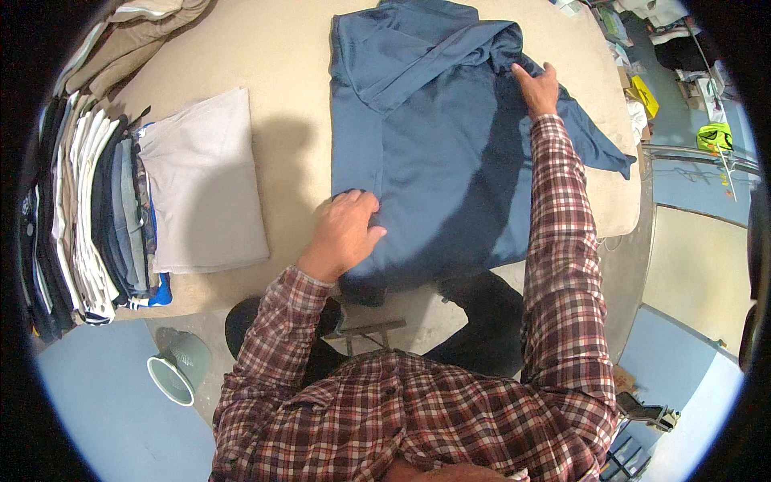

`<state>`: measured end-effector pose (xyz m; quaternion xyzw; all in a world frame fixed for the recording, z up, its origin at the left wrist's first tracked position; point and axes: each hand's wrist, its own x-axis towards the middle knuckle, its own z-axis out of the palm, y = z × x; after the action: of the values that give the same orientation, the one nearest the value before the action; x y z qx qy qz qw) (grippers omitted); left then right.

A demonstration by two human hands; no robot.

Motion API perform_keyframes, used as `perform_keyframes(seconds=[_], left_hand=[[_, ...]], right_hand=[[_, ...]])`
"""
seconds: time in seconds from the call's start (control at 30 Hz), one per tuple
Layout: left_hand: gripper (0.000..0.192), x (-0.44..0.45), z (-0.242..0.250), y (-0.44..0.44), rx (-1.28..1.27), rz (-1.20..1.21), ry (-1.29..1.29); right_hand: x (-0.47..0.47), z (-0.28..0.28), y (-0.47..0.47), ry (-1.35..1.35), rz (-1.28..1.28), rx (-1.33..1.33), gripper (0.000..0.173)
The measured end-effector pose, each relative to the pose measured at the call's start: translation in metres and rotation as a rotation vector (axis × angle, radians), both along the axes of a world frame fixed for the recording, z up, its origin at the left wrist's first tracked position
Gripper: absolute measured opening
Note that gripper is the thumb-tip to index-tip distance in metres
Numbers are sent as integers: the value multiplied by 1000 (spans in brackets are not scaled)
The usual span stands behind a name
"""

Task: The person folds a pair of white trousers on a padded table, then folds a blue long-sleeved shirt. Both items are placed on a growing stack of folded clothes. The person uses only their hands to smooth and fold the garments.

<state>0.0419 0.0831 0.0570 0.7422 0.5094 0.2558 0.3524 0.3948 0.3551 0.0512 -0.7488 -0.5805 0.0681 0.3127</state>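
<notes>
A dark blue long-sleeved garment (446, 156) lies on a cream cloth-covered table (295, 66). One of its sleeves is folded across the upper part, while the other reaches out to the right. My left hand (346, 232) rests at the garment's lower left edge, thumb spread from the fingers; whether it pinches the fabric I cannot tell. At the upper right, by the base of the outstretched sleeve, my right hand (538, 87) touches the cloth with thumb and fingers apart. Its grip is also unclear. The garment's lower edge hangs near my lap.
A light grey folded cloth (208, 181) lies left of the garment, against a tall stack of folded clothes (90, 211). Brown garments (132, 42) lie at the upper left. A greenish bin (187, 364) stands on the floor at the lower left.
</notes>
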Motion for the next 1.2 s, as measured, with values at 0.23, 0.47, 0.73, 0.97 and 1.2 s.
perform_keyframes(seconds=[0.23, 0.47, 0.73, 0.97, 1.2], left_hand=[[28, 2, 3, 1, -6, 9, 8], [27, 2, 3, 1, 16, 17, -2], [28, 3, 2, -1, 26, 28, 36], [27, 4, 5, 1, -12, 33, 79], [26, 4, 11, 0, 50, 28, 87]], right_hand=[[-6, -5, 35, -394, 112, -238, 38], [17, 6, 27, -528, 84, 64, 30], [109, 101, -73, -652, 128, 290, 22], [109, 69, -102, -630, 0, 23, 27], [-5, 26, -86, -274, 494, 47, 35]])
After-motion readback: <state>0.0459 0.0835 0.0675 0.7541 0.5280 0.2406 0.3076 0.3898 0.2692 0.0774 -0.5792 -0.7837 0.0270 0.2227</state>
